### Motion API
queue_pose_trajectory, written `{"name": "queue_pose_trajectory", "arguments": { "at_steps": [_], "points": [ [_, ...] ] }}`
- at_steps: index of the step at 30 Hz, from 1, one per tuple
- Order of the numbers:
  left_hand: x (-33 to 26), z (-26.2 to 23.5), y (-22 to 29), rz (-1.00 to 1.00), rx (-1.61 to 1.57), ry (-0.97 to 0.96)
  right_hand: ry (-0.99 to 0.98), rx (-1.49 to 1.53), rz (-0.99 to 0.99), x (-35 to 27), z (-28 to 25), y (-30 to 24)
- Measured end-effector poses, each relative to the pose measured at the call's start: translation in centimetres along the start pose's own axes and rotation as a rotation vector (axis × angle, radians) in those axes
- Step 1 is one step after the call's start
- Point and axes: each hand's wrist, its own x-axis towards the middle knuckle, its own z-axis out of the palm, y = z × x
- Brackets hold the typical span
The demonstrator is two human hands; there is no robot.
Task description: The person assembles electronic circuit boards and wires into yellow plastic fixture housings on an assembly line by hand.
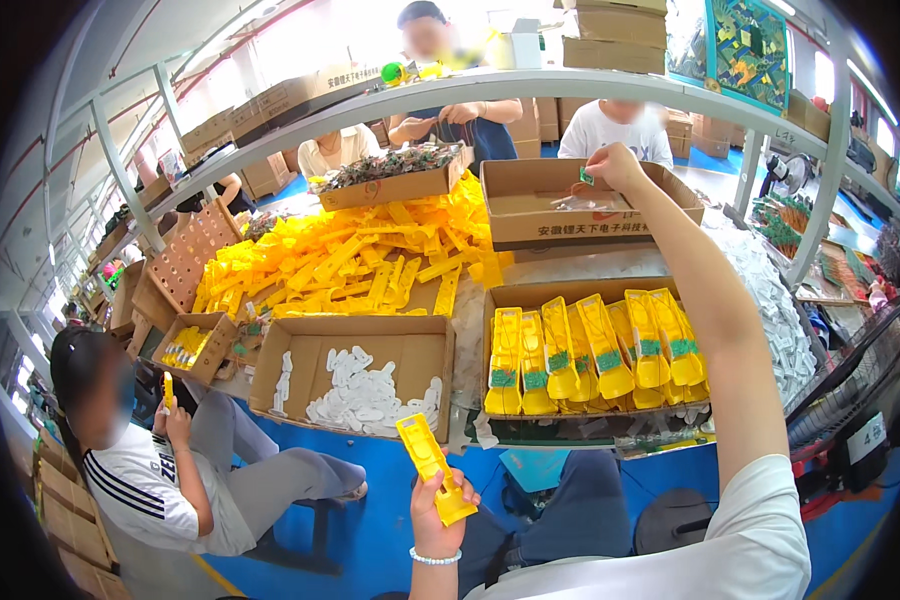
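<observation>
My left hand (pixel 437 510) is closed around a long yellow plastic shell (pixel 422 447), its hollow side up, in front of the table edge. Stretched far out, my right hand (pixel 618 166) pinches a small green circuit board (pixel 586 177) above an open cardboard box (pixel 570 236). A few thin, pale pieces lie in that box. Nearer to me, another carton (pixel 492 300) holds rows of yellow shells (pixel 590 350) with green boards and wires in them. Left of it, a shallow cardboard box (pixel 270 340) contains many small white plastic parts (pixel 360 392).
A large heap of yellow shells (pixel 340 260) fills the table's back left, beside a box of small electronic parts (pixel 395 172). White pieces (pixel 760 310) pile up at the right. A shelf beam (pixel 410 100) crosses overhead. A co-worker (pixel 150 460) sits at left; others sit opposite.
</observation>
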Motion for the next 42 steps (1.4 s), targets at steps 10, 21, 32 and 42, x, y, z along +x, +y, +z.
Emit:
{"name": "queue_pose_trajectory", "arguments": {
  "at_steps": [10,21,32,42],
  "points": [
    [0.2,0.6,-0.1,-0.005,-0.028,-0.026,0.096,0.806,0.03,0.1,-0.6,-3.6],
    [0.2,1.5,-0.1,0.044,0.013,-0.106,0.469,0.666,-0.401,0.6,-1.0,-8.8],
    [-0.6,0.9,-0.1,0.012,0.013,-0.061,0.625,0.695,-0.5,2.5,-1.8,-8.0],
    [0.0,0.5,-0.8,-0.012,-0.059,-0.039,0.511,0.82,-0.451,2.2,-4.1,-9.6]
  ]
}}
